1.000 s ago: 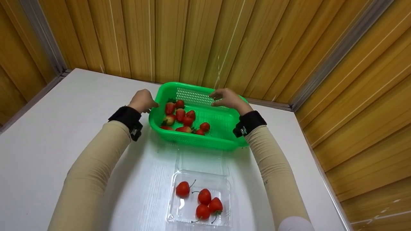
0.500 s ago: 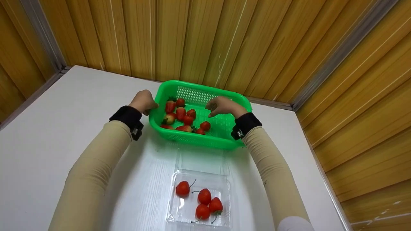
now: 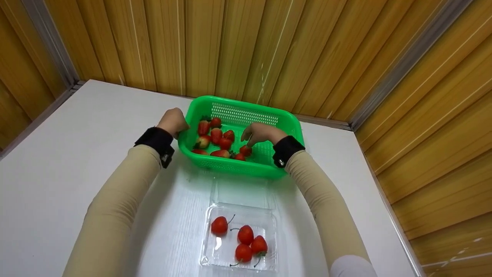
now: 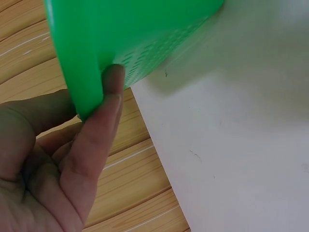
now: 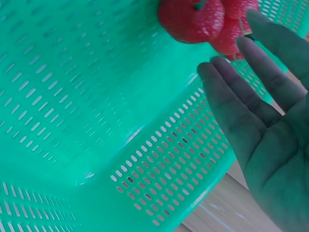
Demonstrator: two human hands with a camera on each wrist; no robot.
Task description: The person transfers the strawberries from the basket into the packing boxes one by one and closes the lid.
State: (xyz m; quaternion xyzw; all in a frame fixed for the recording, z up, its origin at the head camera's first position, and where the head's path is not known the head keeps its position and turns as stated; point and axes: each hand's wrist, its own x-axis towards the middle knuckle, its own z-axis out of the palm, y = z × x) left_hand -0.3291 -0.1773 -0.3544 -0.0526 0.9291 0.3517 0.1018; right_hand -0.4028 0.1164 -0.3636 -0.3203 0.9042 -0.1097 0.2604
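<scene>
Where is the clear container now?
In the head view, the clear container sits bottom centre on the white table, nearer than the green basket, with red fruit inside.

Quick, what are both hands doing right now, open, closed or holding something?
Left hand: closed, pinching the rim of the green basket.
Right hand: open, inside the basket near some red fruit, holding nothing.

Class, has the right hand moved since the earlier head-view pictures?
Yes: the right hand has moved left and down, away from the green basket's far rim.
</scene>
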